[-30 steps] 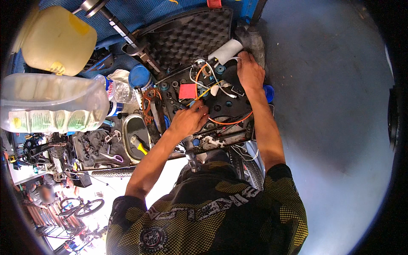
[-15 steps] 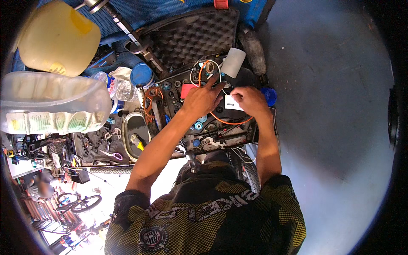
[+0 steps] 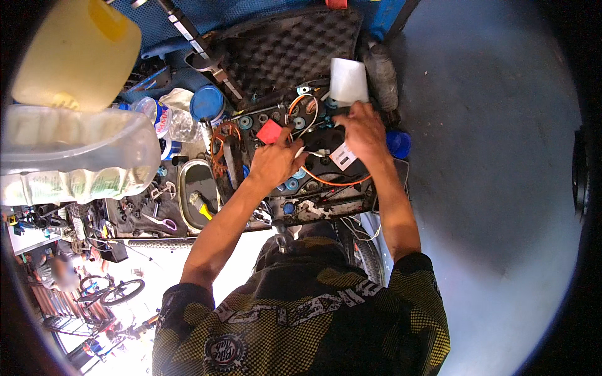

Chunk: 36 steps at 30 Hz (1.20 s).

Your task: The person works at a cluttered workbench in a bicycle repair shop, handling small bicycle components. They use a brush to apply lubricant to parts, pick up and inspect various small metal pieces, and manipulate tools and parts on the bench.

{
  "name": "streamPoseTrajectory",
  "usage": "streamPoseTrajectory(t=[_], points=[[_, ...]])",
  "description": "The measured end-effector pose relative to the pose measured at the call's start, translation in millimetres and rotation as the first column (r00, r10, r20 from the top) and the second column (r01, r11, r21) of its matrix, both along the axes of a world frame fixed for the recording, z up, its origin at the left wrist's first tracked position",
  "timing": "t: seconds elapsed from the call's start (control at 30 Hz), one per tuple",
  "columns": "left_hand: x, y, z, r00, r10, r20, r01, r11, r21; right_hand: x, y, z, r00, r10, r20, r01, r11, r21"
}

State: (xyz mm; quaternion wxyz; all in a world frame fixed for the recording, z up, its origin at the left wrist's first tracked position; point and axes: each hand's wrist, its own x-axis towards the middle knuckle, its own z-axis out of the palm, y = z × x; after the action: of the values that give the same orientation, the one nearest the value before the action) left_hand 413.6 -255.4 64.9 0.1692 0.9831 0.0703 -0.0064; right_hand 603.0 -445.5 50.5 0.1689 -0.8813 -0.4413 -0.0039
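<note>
My left hand (image 3: 273, 161) is over the tool tray, its thumb and fingers closed on what looks like the white plug end of a cable (image 3: 300, 151). A red square piece (image 3: 269, 131) lies just beyond its fingertips. My right hand (image 3: 365, 135) reaches over the tray with fingers spread above a black flat item (image 3: 325, 139), which it partly hides. Beside its wrist lies a white printed card (image 3: 342, 156). An off-white box-like piece (image 3: 348, 80) stands just beyond the right fingers. An orange cable (image 3: 338, 183) curves below both hands.
The tray (image 3: 313, 216) holds several blue-ringed tools and small parts. At the left are a clear plastic container (image 3: 75, 150), a yellowish jug (image 3: 75, 53), a blue-lidded tub (image 3: 207, 103) and scissors (image 3: 162, 222). A blue cap (image 3: 398, 144) lies right; dark foam (image 3: 288, 56) is behind.
My left hand has drawn back left and nearer; the right has moved away and slightly left, fingers spreading. The white card has turned, and the off-white piece now shows a wider, brighter side.
</note>
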Motion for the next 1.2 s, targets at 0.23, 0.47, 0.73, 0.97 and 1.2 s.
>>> streamPoseTrajectory(t=[0.23, 0.47, 0.73, 0.97, 1.2], points=[[-15, 4, -18, 0.988, 0.102, 0.120, -0.090, 0.991, -0.102, 4, -2, 9, 0.997, -0.076, -0.012, 0.076, 0.997, -0.021], [-31, -1, -16, 0.982, 0.021, 0.185, 0.026, 0.969, -0.247, -18, 23, 6, 0.966, 0.087, -0.245, -0.089, 0.996, 0.003], [-48, -20, 1, 0.990, 0.054, 0.131, -0.023, 0.974, -0.224, -22, 41, 4, 0.992, 0.129, 0.003, -0.128, 0.990, -0.064], [-56, -18, -2, 0.956, 0.274, 0.103, -0.248, 0.945, -0.213, 6, 24, 40, 0.985, 0.027, 0.173, -0.012, 0.996, -0.088], [-33, -16, -3, 0.889, 0.438, -0.133, -0.458, 0.862, -0.217, 4, -2, 69, 0.993, -0.110, 0.041, 0.117, 0.972, -0.205]])
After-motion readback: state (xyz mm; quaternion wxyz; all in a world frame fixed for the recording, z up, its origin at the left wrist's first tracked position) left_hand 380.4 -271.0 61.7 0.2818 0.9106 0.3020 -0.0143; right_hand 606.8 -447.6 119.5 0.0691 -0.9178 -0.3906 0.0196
